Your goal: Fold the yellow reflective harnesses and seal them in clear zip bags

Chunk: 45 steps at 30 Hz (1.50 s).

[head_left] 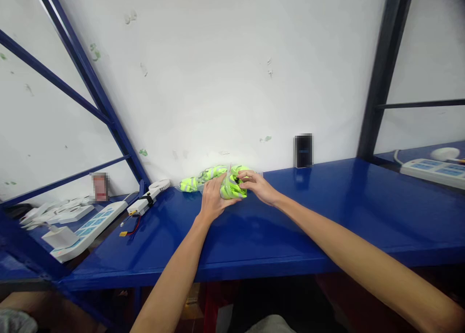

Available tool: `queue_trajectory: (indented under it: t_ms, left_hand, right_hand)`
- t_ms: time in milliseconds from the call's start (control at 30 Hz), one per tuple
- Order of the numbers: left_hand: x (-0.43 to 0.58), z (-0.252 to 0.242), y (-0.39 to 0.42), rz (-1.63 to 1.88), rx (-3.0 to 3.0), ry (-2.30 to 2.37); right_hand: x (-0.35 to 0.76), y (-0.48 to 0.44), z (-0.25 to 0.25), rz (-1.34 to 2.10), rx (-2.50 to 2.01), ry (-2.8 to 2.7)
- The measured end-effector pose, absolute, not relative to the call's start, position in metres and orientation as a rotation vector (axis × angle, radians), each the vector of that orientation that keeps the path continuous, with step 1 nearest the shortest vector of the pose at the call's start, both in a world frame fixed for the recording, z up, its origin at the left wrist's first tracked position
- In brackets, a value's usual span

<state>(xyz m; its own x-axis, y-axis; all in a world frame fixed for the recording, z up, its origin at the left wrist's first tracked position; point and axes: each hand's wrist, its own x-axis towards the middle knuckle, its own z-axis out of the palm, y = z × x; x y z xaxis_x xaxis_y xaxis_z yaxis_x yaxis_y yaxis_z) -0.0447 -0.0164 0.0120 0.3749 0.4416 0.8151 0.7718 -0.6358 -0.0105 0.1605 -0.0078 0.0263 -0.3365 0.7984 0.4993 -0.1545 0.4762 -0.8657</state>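
A rolled neon yellow-green reflective vest (232,189) with silvery bands stands just above the blue tabletop. My left hand (213,197) is closed round its left side, the thumb along the bottom. At its right upper edge my right hand (257,185) has curled fingers gripping the cloth; the exact fingertip contact is partly hidden. More yellow-green reflective bundles (189,184) lie behind and to the left against the wall, seemingly in clear plastic.
A white handheld fan (160,185) and a cable with a yellow connector (124,234) lie at left. Beyond the blue frame is a white power strip (90,231). A black box (303,151) stands by the wall; another power strip (436,172) sits far right.
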Motion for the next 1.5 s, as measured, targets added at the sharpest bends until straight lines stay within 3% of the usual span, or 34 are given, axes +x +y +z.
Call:
queue_trajectory:
  t_ms: [100, 500, 833, 1067, 1300, 1500]
  left_hand:
    - [-0.051, 0.013, -0.016, -1.133, -2.287, -0.955]
    - [-0.038, 0.013, -0.02, -1.093, -2.295, -0.888]
    - [-0.03, 0.027, -0.037, -1.03, -2.412, -1.08]
    - [-0.019, 0.034, -0.036, -0.785, -2.349, -1.465]
    - [-0.024, 0.054, -0.019, -0.624, -2.485, -1.448]
    - [-0.021, 0.047, -0.004, -0.774, -2.547, -1.502]
  right_hand:
    - [0.166, -0.01, 0.031, 1.117, -0.508, -1.775]
    - [0.163, -0.018, 0.023, 0.468, -0.612, -2.243]
    - [0.154, -0.019, 0.017, 1.204, -0.493, -1.999]
    - [0.152, -0.002, 0.002, 0.994, -0.626, -1.913]
    - [0.154, -0.006, 0.008, 1.05, -0.82, -1.673]
    - [0.153, 0.0, 0.003, 1.038, -0.902, -1.539]
